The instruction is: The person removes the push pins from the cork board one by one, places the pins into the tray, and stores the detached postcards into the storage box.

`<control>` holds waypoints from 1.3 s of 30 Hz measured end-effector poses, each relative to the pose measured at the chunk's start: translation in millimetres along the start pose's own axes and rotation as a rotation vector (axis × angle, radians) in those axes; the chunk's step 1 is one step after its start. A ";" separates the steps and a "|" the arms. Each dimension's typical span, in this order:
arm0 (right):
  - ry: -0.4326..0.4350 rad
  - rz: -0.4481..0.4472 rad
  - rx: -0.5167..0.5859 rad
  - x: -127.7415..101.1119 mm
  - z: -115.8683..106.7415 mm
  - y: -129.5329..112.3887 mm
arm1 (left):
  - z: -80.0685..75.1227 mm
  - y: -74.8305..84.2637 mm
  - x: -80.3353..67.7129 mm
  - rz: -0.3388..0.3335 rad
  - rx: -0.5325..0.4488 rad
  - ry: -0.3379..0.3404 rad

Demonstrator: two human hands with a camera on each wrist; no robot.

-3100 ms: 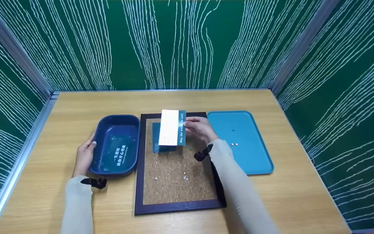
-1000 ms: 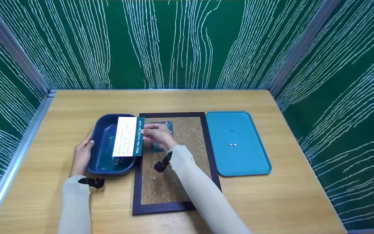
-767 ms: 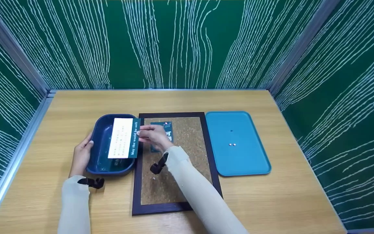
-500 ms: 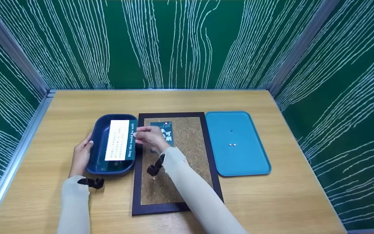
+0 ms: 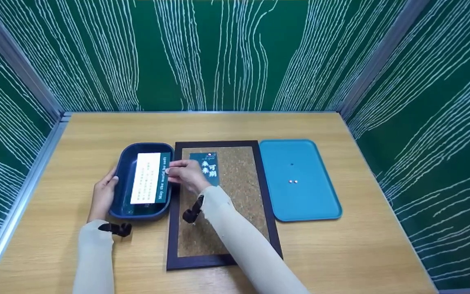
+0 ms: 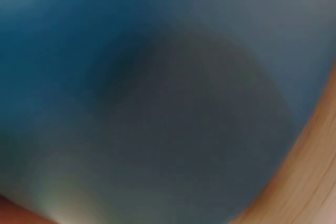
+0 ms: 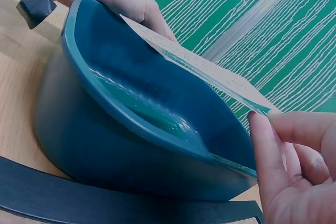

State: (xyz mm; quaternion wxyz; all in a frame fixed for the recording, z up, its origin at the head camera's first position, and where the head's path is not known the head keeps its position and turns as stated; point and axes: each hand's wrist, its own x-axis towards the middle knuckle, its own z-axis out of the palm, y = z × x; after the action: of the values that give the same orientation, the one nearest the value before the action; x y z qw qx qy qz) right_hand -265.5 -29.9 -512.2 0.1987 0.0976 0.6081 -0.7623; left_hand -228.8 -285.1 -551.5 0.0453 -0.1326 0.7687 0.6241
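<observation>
My right hand (image 5: 189,175) pinches the right edge of a card (image 5: 148,178), white with a dark green strip lettered "May the world be soft". The card is over the blue plastic basin (image 5: 121,171); in the right wrist view the card (image 7: 194,64) slants above the basin's mouth. My left hand (image 5: 103,196) grips the basin's left side, thumb at the rim and the other fingers mostly hidden. Inside the basin lies something dark green and glossy (image 7: 142,107), partly covered by the card in the head view. The left wrist view is filled by the basin's blurred blue wall (image 6: 63,51).
A framed cork board (image 5: 239,196) lies right of the basin, with a green card (image 5: 204,163) of white characters near its top left. Further right is a teal tray (image 5: 308,200) holding a few small pins (image 5: 293,181). Green patterned panels (image 5: 235,57) enclose the wooden table (image 5: 361,245).
My right hand has carried the card left from over the cork board to over the basin, then slightly lower. The card on the board shows more now. My left hand stays on the basin.
</observation>
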 end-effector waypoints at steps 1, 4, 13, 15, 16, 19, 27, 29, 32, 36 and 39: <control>0.004 -0.001 -0.007 0.3 0.4 0.3 | 0.3 0.0 0.1 0.001 -0.004 0.004; 0.012 0.000 -0.027 0.9 1.6 0.8 | 1.1 -0.3 0.7 0.013 -0.024 0.017; 0.028 0.001 -0.052 0.3 4.8 1.9 | 0.9 -0.5 0.8 -0.001 -0.029 0.023; 0.030 -0.001 -0.063 0.2 5.7 2.1 | 0.6 -0.5 0.8 -0.013 -0.034 0.020; 0.030 -0.003 -0.066 0.3 6.3 2.2 | 0.5 -0.5 0.9 -0.018 -0.037 0.017; 0.026 -0.004 -0.067 0.7 7.9 2.5 | 0.9 -0.3 0.8 -0.022 -0.042 0.019; 0.028 -0.005 -0.073 1.4 10.7 2.8 | 1.5 -0.9 0.6 0.000 -0.046 0.017; 0.022 -0.010 -0.068 0.9 11.0 2.5 | 1.7 -1.0 0.5 0.001 -0.046 0.020; 0.018 -0.012 -0.065 0.3 11.9 2.4 | 2.0 -1.1 0.3 0.013 -0.036 0.029; 0.016 -0.008 -0.060 0.7 13.3 3.0 | 2.4 -1.1 0.2 0.030 -0.024 0.040; 0.019 -0.005 -0.064 1.3 14.3 4.0 | 2.2 -1.0 0.0 0.030 -0.023 0.038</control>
State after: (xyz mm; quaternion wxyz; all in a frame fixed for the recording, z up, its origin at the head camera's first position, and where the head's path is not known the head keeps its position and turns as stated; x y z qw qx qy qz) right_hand -263.7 -44.7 -512.8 0.1941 0.0972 0.6344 -0.7419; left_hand -228.7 -283.1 -552.9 0.0195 -0.1334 0.7640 0.6309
